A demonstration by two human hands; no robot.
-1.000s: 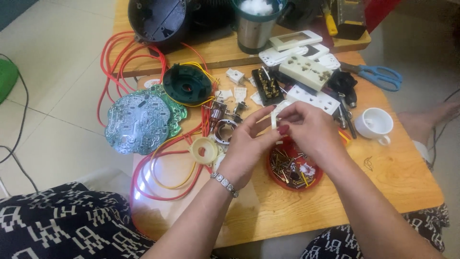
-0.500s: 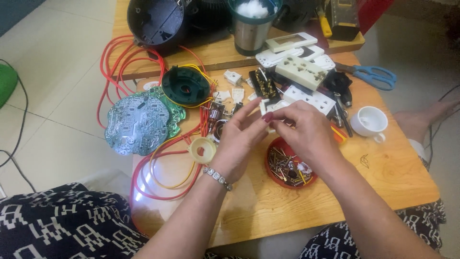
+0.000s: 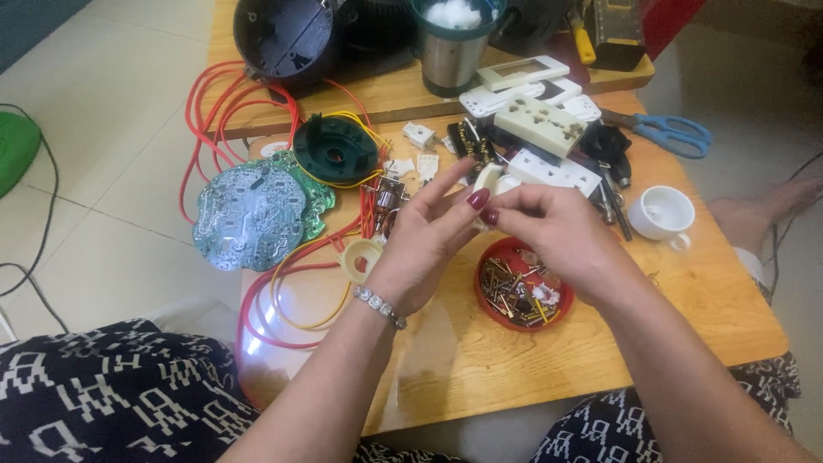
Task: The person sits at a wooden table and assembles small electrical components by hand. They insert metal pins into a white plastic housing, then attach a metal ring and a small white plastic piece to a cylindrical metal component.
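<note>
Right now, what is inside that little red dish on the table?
The red dish holds a jumble of small metal screws and pins with white bits. The right hand covers its upper right part, so anything there is hidden.

Both forearms reach forward and converge — the left hand [image 3: 420,244], bracelet at its wrist, index finger raised, meets the right hand [image 3: 553,227] fingertip to fingertip, pinching.
</note>
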